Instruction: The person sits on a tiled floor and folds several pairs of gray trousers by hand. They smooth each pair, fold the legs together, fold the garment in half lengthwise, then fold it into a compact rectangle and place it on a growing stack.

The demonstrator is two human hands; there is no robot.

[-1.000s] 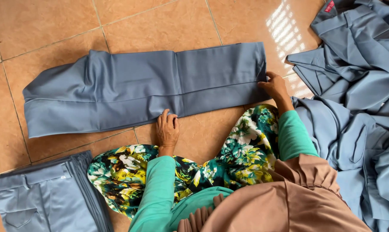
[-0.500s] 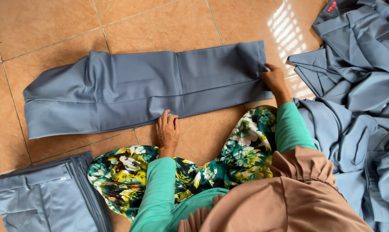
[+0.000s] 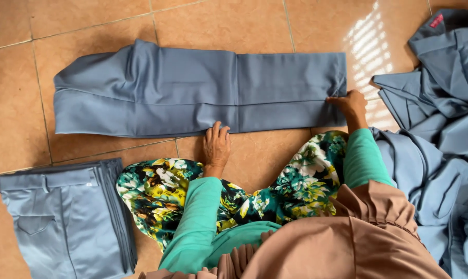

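Smooth matt grey-blue woven cloth trousers (image 3: pixel 192 90), folded flat; matching cloth stack (image 3: pixel 63 222) and loose cloth heap (image 3: pixel 441 119); glossy glazed orange ceramic floor tiles (image 3: pixel 89 20); soft floral printed fabric skirt (image 3: pixel 161 191); matt green knit sleeves (image 3: pixel 198 217).

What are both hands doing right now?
Left hand: open, fingers flat on the near edge of the grey-blue trousers.
Right hand: fingers curled on the trousers' hem end; a true pinch cannot be told.
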